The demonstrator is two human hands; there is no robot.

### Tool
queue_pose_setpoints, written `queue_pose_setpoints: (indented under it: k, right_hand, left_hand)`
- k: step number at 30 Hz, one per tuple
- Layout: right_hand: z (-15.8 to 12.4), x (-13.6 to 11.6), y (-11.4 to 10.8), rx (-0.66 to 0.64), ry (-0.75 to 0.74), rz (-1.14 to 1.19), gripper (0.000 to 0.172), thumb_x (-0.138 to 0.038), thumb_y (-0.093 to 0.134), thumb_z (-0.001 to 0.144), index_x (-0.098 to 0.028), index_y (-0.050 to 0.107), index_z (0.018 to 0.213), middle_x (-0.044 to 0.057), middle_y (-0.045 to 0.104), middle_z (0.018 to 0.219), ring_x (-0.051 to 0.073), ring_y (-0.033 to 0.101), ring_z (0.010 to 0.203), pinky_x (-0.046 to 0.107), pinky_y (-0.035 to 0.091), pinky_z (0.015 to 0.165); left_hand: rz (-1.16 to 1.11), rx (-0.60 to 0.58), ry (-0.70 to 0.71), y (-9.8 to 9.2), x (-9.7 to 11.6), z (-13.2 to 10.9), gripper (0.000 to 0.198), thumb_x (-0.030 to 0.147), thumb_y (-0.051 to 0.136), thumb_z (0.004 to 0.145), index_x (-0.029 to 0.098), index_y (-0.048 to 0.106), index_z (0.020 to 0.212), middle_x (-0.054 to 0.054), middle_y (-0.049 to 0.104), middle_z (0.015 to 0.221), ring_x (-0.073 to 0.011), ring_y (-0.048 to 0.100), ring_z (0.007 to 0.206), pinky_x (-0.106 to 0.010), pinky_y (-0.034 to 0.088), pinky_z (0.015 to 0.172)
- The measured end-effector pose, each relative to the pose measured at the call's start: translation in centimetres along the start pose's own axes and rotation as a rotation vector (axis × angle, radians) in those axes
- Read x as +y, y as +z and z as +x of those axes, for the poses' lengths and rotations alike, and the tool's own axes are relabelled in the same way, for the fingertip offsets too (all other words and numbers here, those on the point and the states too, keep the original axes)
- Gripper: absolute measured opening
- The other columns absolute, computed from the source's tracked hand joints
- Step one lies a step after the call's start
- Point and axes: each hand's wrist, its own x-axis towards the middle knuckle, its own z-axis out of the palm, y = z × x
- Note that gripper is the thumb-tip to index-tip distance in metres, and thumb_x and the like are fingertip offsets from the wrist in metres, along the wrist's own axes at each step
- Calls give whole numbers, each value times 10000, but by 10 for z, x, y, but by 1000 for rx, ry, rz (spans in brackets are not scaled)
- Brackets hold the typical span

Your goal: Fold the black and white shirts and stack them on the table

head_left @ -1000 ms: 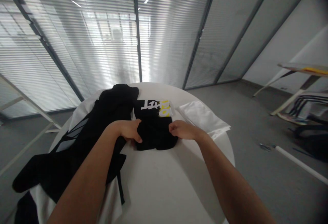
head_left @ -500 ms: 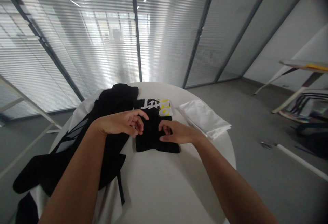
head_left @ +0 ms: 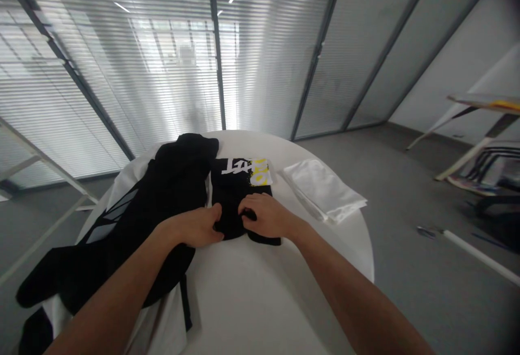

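In the head view, the left grip (head_left: 220, 223) is clamped on the near left edge of a folded black garment (head_left: 231, 188), cloth between thumb and fingers. The right grip (head_left: 242, 214) rests on the same garment, fingertips nearly together; I cannot tell whether they pinch cloth. White-and-yellow lettering (head_left: 246, 168) lies beyond both grips. Larger black clothing (head_left: 174, 176) spreads left of the left grip, and a folded white cloth (head_left: 323, 184) lies beyond and right of the right grip, on the white surface (head_left: 252, 295).
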Motion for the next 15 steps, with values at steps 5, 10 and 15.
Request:
queue_pose_setpoints:
  k: [5,10,15]
  right_hand:
    - [3,6,-2,43,57,58,115,-167,531,856,-203,640,868,6,659,834,145,571,781,271,378,750]
    - [4,-2,0,44,47,31,75,-181,553,852,-205,625,855,3,656,862,147,564,819,280,361,765]
    - [3,-12,-3,2,45,57,148,-341,549,906,-205,610,914,22,630,895,175,543,877,320,371,820]
  left_hand:
    - [-150,99,11,1,-6,-18,228,249,449,771,220,411,994,13,596,788,-151,576,680,-264,366,594]
    - [-92,28,-51,2,-13,-31,252,232,471,730,225,414,976,36,571,702,-147,544,605,-269,337,562]
    - [9,43,-85,4,-17,-30,103,235,466,724,229,479,826,-2,605,717,-162,558,608,-283,305,537]
